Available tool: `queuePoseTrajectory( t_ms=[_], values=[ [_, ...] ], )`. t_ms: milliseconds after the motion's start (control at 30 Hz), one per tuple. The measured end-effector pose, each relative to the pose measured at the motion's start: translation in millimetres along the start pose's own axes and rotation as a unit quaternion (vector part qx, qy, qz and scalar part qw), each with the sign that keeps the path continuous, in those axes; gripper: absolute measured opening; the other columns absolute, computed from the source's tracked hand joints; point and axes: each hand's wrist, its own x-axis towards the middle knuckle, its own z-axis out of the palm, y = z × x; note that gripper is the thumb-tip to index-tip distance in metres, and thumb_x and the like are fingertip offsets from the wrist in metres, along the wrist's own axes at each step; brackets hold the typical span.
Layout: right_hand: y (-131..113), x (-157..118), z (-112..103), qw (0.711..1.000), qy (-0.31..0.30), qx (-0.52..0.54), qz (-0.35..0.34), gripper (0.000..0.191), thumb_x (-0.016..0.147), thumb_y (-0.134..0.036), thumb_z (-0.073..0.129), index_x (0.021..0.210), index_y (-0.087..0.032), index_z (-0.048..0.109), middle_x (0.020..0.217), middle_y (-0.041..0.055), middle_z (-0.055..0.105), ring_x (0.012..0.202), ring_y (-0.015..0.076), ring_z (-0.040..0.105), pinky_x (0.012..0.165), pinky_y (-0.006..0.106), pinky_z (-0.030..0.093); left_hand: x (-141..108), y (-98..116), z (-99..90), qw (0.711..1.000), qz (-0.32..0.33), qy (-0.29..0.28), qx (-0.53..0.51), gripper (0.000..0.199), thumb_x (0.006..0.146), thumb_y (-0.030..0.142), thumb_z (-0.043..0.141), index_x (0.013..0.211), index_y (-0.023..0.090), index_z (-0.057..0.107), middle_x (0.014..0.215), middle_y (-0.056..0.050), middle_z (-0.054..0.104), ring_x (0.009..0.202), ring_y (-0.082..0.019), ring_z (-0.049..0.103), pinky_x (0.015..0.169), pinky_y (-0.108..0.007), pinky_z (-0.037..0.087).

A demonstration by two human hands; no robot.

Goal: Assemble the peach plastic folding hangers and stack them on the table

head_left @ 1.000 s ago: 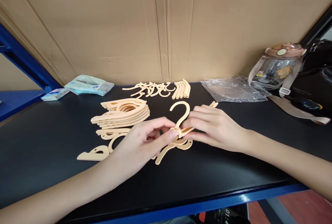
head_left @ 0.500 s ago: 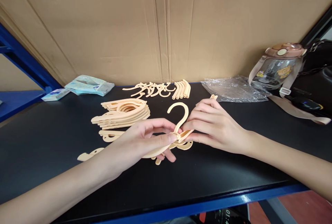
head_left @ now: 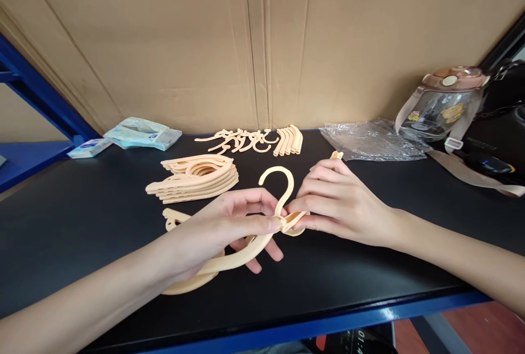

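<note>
My left hand pinches a cream plastic hanger near the base of its hook, thumb on top. The curved hook points up and opens to the left. My right hand has its fingers closed round the other arm of the hanger, right of the joint; a cream tip sticks out above the knuckles. Part of the hanger lies hidden behind my left hand and wrist. Left of the hands is a stack of cream hangers, and another cream piece shows by my left wrist.
Loose cream hooks and a row of curved cream pieces lie at the back of the black table. Plastic bags, a strapped bottle and a black bag are right; tissue packs are left.
The held hanger has turned, its left arm now lower and its hook shifted slightly left. The piece by my left wrist shows differently. Both hands keep their hold.
</note>
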Motion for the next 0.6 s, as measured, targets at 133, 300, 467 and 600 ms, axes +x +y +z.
queuePoseTrajectory(
  t_ms=[133,300,467,600],
  values=[
    [-1.9,-0.6,0.9,1.000,0.003,0.016,0.006,0.022,0.099,-0.035,0.050,0.097,-0.019,0.065,0.082,-0.0001,0.067,0.083,0.0139,0.052,0.085,0.032,0.035,0.7,-1.3,-0.8,1.000,-0.001,0.001,-0.008,0.019,0.083,0.033,0.071,0.084,0.018,0.059,0.076,0.000,0.068,0.066,-0.013,0.069,0.052,-0.019,0.057],
    [-2.5,-1.8,3.2,0.999,0.005,0.040,0.012,0.022,0.099,-0.035,0.051,0.100,-0.019,0.066,0.081,-0.0005,0.066,0.082,0.0132,0.051,0.085,0.032,0.034,1.3,-2.1,-1.5,1.000,-0.001,0.007,-0.003,0.028,0.078,0.035,0.078,0.081,0.018,0.056,0.079,0.002,0.066,0.068,-0.013,0.068,0.051,-0.019,0.056],
    [-1.7,-3.3,5.7,0.997,0.020,0.071,0.024,0.022,0.098,-0.033,0.052,0.101,-0.019,0.068,0.078,-0.0005,0.066,0.079,0.0126,0.050,0.083,0.031,0.034,1.7,-2.4,-0.7,1.000,0.015,0.002,0.016,0.029,0.082,0.038,0.075,0.082,0.018,0.055,0.079,0.003,0.064,0.068,-0.011,0.067,0.053,-0.018,0.055],
    [-1.0,-5.9,6.5,0.996,0.021,0.080,0.038,0.019,0.097,-0.030,0.056,0.105,-0.019,0.069,0.078,-0.0009,0.064,0.078,0.0122,0.049,0.080,0.031,0.032,1.7,-2.5,-0.8,0.999,0.034,0.003,0.038,0.030,0.083,0.042,0.073,0.084,0.018,0.056,0.082,0.003,0.065,0.067,-0.010,0.065,0.055,-0.018,0.055]
  ],
)
